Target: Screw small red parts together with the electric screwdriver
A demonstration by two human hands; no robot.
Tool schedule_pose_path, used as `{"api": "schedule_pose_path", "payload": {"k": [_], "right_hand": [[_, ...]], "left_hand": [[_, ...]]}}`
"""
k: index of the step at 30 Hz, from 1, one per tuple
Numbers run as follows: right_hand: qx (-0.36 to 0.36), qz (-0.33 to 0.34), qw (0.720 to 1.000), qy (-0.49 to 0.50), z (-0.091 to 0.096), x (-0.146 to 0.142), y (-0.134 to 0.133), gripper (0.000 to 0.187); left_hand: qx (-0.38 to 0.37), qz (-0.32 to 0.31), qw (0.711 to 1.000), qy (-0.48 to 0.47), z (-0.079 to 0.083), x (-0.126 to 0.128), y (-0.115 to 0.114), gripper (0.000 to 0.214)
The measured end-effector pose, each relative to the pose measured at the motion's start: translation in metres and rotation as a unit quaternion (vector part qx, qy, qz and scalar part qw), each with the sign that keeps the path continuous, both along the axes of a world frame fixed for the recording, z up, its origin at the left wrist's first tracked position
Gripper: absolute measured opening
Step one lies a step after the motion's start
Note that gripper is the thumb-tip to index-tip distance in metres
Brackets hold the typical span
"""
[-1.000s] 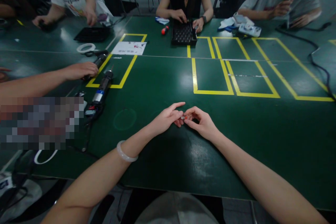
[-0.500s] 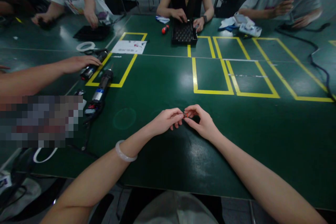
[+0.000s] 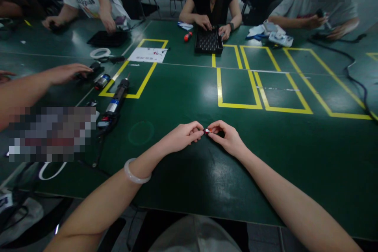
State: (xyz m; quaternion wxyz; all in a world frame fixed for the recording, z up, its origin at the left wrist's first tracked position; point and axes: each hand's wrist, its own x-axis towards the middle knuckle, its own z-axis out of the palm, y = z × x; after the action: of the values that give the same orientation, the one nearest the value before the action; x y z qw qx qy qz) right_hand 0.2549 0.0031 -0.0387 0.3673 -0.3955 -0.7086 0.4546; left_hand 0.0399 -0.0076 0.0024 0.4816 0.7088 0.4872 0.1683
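Observation:
Between my two hands, just above the green table (image 3: 180, 181), is a small red, white and black part (image 3: 207, 131). It is too small for me to tell its kind. My left hand (image 3: 189, 136) pinches its left end between thumb and fingers. From the other side, my right hand (image 3: 226, 136) is closed on its right end, where a bit of orange-red shows at the fingertips. A pale bangle (image 3: 132, 172) circles my left wrist.
Left of my hands lies an electric screwdriver (image 3: 116, 100) with its cord. Yellow tape frames (image 3: 240, 106) mark the tabletop, and a white sheet (image 3: 147, 54) lies farther back. A co-worker's arm (image 3: 38, 82) reaches in from the left. Opposite, another person handles a black tray (image 3: 209, 43).
My left fingers have drawn slightly left, and more of the small part now shows between my hands. The co-worker's hand at left has moved left, away from the second tool.

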Motion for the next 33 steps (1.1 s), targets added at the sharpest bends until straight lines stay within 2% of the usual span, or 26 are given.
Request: {"api": "schedule_pose_path", "payload": {"k": [3, 7, 10, 13, 14, 16, 20, 25, 27, 30, 33], "right_hand": [[0.006, -0.001, 1.000, -0.008, 0.002, 0.000, -0.001, 0.013], [0.009, 0.002, 1.000, -0.014, 0.003, -0.001, -0.002, 0.014], [0.004, 0.003, 1.000, -0.011, 0.003, -0.001, -0.002, 0.014], [0.000, 0.002, 1.000, -0.010, 0.002, -0.001, -0.002, 0.014], [0.001, 0.001, 1.000, -0.011, 0.003, -0.002, -0.002, 0.014], [0.003, 0.001, 1.000, -0.011, 0.003, -0.002, -0.003, 0.013], [0.009, 0.003, 1.000, -0.010, 0.004, -0.002, -0.003, 0.013], [0.030, 0.002, 0.999, -0.015, 0.003, -0.001, -0.002, 0.013], [0.035, 0.000, 0.999, -0.016, 0.003, -0.001, -0.002, 0.013], [0.019, -0.006, 1.000, -0.008, 0.002, -0.002, -0.002, 0.014], [-0.002, -0.021, 1.000, 0.008, 0.000, -0.002, -0.002, 0.019]], "left_hand": [[0.095, 0.015, 0.988, 0.125, 0.014, -0.024, -0.006, 0.037], [0.194, 0.091, 0.938, 0.274, 0.032, -0.075, -0.022, 0.040], [0.238, 0.182, 0.863, 0.407, 0.041, -0.123, -0.041, 0.043], [0.263, 0.245, 0.762, 0.538, 0.044, -0.165, -0.062, 0.054], [0.270, 0.258, 0.737, 0.563, 0.044, -0.176, -0.069, 0.057], [0.277, 0.267, 0.711, 0.588, 0.041, -0.193, -0.080, 0.061], [0.258, 0.227, 0.716, 0.608, 0.032, -0.209, -0.084, 0.052], [0.126, 0.212, 0.756, 0.607, 0.023, -0.209, -0.066, 0.053], [0.111, 0.203, 0.768, 0.597, 0.023, -0.199, -0.056, 0.053], [0.134, 0.160, 0.789, 0.578, 0.023, -0.173, -0.040, 0.050], [0.149, 0.152, 0.790, 0.575, 0.020, -0.142, -0.022, 0.051]]}}
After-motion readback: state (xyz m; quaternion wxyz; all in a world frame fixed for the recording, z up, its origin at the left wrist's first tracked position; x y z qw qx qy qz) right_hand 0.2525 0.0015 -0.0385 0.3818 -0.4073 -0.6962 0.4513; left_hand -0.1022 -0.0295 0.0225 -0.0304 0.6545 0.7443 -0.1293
